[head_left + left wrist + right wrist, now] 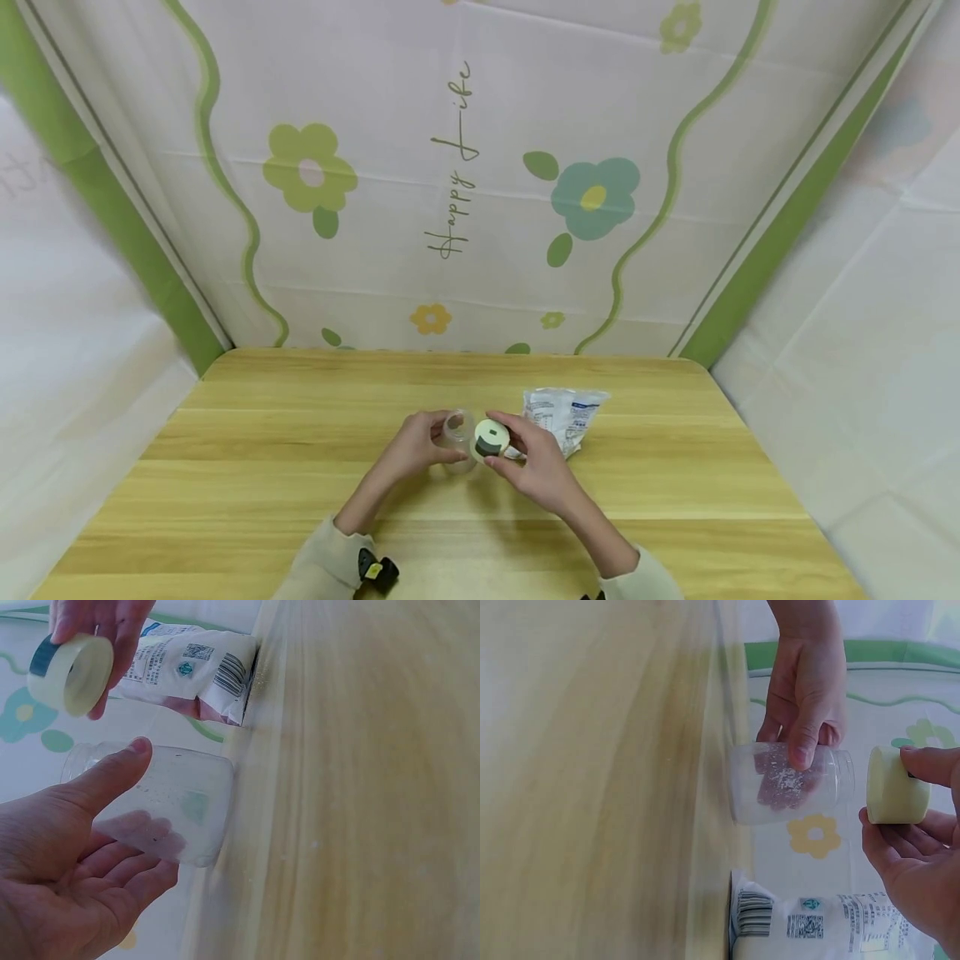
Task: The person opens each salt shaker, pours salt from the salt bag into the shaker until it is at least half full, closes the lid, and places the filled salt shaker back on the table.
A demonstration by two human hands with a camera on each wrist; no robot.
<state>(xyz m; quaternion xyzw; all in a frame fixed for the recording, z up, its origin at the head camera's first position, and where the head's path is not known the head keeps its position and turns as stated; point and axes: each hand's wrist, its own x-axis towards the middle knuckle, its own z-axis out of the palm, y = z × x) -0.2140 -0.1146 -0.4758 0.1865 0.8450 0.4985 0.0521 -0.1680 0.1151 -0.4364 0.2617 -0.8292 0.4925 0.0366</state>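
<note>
A clear jar (pixel 191 795) stands upright on the table, its mouth uncovered and some white specks on its wall. My left hand (pixel 417 446) holds it from the side, thumb on one face and fingers behind. Just to the right, my right hand (pixel 542 467) pinches a pale yellow lid (pixel 898 787) between thumb and fingers. In the head view the lid's top shows a dark patch. The lid is apart from the jar's mouth, raised a little above it. Behind the right hand stands a white printed plastic bag (pixel 566 414).
The wooden table (pixel 300 467) runs back to a white curtain (pixel 495 275) with flowers and lettering. More cloth hangs on the left and right sides. The printed bag stands close behind the right hand.
</note>
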